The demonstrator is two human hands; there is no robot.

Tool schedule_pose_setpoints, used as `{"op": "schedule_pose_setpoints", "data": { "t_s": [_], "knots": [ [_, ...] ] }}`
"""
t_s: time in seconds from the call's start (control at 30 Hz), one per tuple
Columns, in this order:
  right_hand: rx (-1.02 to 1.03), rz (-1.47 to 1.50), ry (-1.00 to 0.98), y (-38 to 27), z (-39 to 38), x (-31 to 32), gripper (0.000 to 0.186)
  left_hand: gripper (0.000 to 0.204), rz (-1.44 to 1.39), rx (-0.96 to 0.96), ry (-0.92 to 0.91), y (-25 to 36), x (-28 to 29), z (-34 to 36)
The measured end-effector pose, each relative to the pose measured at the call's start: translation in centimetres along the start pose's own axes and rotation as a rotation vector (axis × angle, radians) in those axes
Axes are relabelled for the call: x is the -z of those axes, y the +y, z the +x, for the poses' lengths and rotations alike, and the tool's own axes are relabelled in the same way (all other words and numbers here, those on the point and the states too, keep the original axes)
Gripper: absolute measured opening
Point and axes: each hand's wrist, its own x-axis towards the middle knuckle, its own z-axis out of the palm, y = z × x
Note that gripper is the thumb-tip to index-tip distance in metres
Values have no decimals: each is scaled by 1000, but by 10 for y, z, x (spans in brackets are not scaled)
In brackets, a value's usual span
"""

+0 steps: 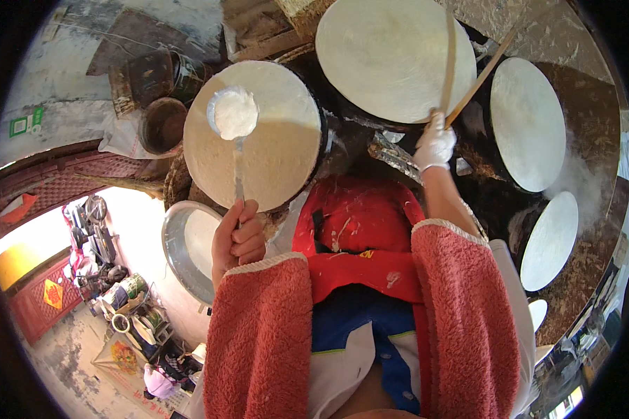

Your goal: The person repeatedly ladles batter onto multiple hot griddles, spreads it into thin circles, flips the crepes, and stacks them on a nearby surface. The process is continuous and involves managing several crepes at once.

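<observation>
My bare left hand [241, 237] is wrapped round the handle of a metal ladle [239, 171]. White batter [235, 114] fills the ladle's round bowl, which is over the left griddle [279, 157]; a pale layer covers that griddle. In a thin white glove, my right hand [435, 145] grips a long wooden stick [486, 73] that slants up to the right. This hand is at the near edge of the middle griddle [391, 59], whose top is coated in a smooth, pale sheet. Whether the stick touches any griddle, I cannot tell.
A metal basin [171, 241] of white liquid stands left of my left hand. More round griddles [529, 126] with white tops curve down the right side, one at lower right [551, 241] with steam beside it. A dark pot [163, 126] sits beyond the left griddle.
</observation>
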Motion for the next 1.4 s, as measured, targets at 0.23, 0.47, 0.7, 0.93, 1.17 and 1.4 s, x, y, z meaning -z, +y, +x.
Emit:
{"op": "schedule_pose_setpoints", "data": {
  "t_s": [0.23,0.47,0.7,0.93,1.17,1.4],
  "knots": [
    [323,-228,-35,-63,63,64,43,29,-71,49,-51,-5,-6,6],
    [-70,-142,-589,-4,-59,7,25,28,41,57,22,-1,-6,13],
    [-171,-71,-715,-26,-71,-33,21,29,61,52,25,-4,-6,9],
    [768,-809,-434,-32,-67,-35,43,30,48,40,-13,-3,2,5],
    [1062,-1043,-600,-49,-55,-66,25,30,40,-7,45,-6,1,2],
    [1072,-1034,-574,-92,-36,-55,21,32,86,35,55,4,7,5]
  ]
}}
